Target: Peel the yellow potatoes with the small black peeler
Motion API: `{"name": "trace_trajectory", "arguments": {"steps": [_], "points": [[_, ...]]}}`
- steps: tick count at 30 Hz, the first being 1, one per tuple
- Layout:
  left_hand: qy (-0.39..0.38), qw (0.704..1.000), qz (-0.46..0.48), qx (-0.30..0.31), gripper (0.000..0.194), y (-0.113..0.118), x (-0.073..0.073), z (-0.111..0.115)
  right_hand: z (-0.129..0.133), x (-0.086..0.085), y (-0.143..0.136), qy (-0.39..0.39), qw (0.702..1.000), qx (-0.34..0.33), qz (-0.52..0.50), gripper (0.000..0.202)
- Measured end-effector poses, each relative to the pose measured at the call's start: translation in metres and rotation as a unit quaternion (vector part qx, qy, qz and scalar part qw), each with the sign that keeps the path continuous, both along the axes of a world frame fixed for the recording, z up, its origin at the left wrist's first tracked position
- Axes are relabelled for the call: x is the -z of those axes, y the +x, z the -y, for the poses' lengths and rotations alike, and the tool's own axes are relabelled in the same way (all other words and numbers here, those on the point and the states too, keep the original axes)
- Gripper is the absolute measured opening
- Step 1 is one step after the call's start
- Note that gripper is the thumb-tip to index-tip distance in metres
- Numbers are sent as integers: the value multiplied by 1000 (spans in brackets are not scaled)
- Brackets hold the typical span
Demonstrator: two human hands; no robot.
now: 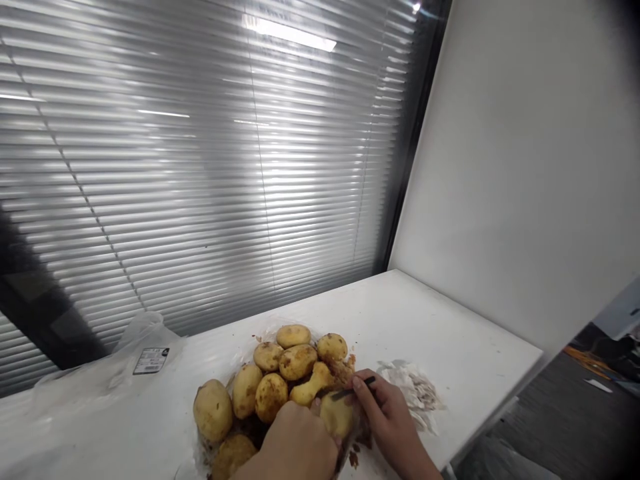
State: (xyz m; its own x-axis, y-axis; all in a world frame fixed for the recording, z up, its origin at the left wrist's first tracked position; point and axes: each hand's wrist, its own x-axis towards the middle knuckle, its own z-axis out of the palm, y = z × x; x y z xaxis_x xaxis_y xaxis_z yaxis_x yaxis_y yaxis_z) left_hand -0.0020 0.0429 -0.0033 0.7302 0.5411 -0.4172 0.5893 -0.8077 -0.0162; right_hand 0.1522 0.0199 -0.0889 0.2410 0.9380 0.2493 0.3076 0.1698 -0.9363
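Near the bottom centre, my left hand (299,443) is closed around a potato (337,415), whose pale yellow side shows past the fingers. On the right of that potato, my right hand (387,420) pinches a thin dark tool (345,394) that lies across its top; the tool's exact shape is hard to make out. Several whole potatoes (299,362) with brown patches sit on clear plastic just beyond and left of my hands. Among them, close to the held potato, is an irregular yellow piece (313,385). Brown scraps (341,371) lie beside it.
A clear plastic bag (107,370) with a white label (151,361) rests on the left of the white table (380,313). Crumpled, stained tissue (413,390) is right of my hands. Window blinds (210,167) stand behind the table, a white panel (520,173) at its right.
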Motion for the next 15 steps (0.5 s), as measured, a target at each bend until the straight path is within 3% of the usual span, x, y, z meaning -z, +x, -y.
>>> {"name": "trace_trajectory", "arguments": {"steps": [2,6,10,15], "points": [[3,1000,0,3,26,0,-1,0,0,-1,0,11,1000,-14,10,44],[3,1000,-19,8,26,0,-6,1,1,1,1,16,999,24,16,45],[2,1000,-10,-5,26,1,-4,1,-1,5,3,6,1000,-17,-6,48],[1,1000,15,-2,26,1,3,1,-3,7,4,20,999,27,3,46]]}}
